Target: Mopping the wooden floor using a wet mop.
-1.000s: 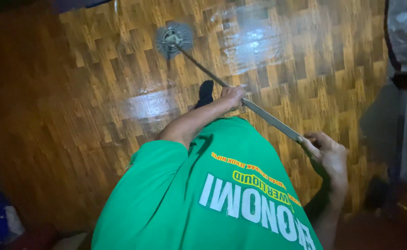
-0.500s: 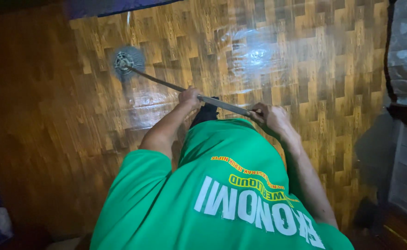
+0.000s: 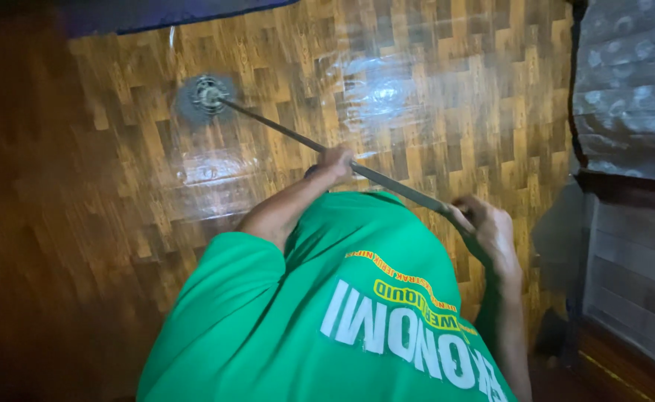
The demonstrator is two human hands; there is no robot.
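Mop handle (image 3: 283, 130) gripped between left hand (image 3: 336, 164) and right hand (image 3: 491, 232)

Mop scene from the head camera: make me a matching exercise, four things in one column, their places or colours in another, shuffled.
Things:
1. mop head
2. left hand
3. right hand
4. shirt

Descriptions:
A. green with printed lettering
B. grips the handle's near end
C. on the wood-pattern floor, far from the person
D. grips the handle midway

Pairs: 1-C, 2-D, 3-B, 4-A
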